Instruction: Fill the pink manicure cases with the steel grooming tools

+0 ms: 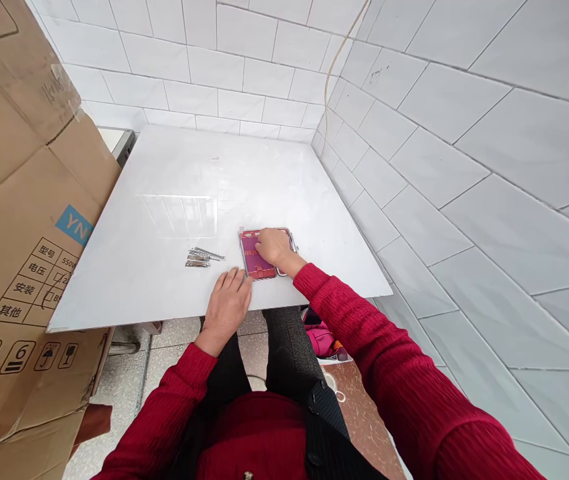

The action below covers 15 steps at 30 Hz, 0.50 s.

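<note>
On a white table (pixel 114 267), near its front edge, an open case (pixel 251 247) is partly covered by the right hand (pixel 274 245), whose grip (hidden beneath the knuckles) cannot be told. The left hand (pixel 228 300) is laid flat at the near corner, nothing pinched. The case could be slid by uneven pressing; loose metal tools (pixel 197 263) could be scattered by a stray brush. Purple and red lining is shown inside a pale rim.
</note>
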### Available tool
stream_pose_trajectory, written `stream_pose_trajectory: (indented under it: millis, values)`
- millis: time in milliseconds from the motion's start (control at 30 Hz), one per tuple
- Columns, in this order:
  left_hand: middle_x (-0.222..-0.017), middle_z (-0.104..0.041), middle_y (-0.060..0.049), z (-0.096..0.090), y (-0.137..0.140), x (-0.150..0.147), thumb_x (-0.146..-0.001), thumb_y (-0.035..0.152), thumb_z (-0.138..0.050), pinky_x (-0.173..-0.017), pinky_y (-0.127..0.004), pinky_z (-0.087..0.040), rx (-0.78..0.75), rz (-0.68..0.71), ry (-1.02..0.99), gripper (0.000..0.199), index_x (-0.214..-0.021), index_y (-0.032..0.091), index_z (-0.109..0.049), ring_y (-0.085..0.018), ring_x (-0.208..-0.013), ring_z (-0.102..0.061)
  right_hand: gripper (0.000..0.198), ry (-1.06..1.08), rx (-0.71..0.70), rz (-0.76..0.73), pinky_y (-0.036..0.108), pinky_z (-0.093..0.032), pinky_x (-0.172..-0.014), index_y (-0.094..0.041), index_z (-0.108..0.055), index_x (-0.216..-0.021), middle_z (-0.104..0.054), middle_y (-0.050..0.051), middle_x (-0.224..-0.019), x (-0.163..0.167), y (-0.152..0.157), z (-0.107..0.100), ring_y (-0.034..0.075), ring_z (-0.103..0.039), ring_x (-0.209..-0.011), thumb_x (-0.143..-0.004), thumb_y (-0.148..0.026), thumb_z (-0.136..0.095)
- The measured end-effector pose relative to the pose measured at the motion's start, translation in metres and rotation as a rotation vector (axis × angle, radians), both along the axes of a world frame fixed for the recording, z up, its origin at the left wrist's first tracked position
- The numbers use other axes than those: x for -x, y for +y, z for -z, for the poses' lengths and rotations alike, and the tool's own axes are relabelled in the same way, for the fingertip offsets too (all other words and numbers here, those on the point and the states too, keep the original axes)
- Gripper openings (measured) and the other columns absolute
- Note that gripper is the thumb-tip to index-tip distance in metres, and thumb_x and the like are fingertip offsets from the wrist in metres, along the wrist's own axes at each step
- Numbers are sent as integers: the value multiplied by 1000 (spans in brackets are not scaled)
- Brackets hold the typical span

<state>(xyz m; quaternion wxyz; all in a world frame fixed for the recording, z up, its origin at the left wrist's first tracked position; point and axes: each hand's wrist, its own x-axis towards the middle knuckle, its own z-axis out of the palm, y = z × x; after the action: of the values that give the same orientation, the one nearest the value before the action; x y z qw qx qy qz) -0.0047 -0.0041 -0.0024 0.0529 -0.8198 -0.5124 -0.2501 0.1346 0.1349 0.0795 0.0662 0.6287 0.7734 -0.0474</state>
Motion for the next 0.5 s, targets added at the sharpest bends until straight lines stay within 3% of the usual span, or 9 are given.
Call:
stream_pose_trajectory:
  millis: [500]
  values:
    - [-132, -68, -16, 2, 1, 0, -102, 19, -43, -111, -51, -46, -13, 7, -11, 33, -126, 16, -66, -31, -131, -58, 31, -46, -13, 29, 31, -54, -85, -13, -75, -115, -75, 20, -117, 1, -3, 6, 27, -73, -109, -97, -15, -50]
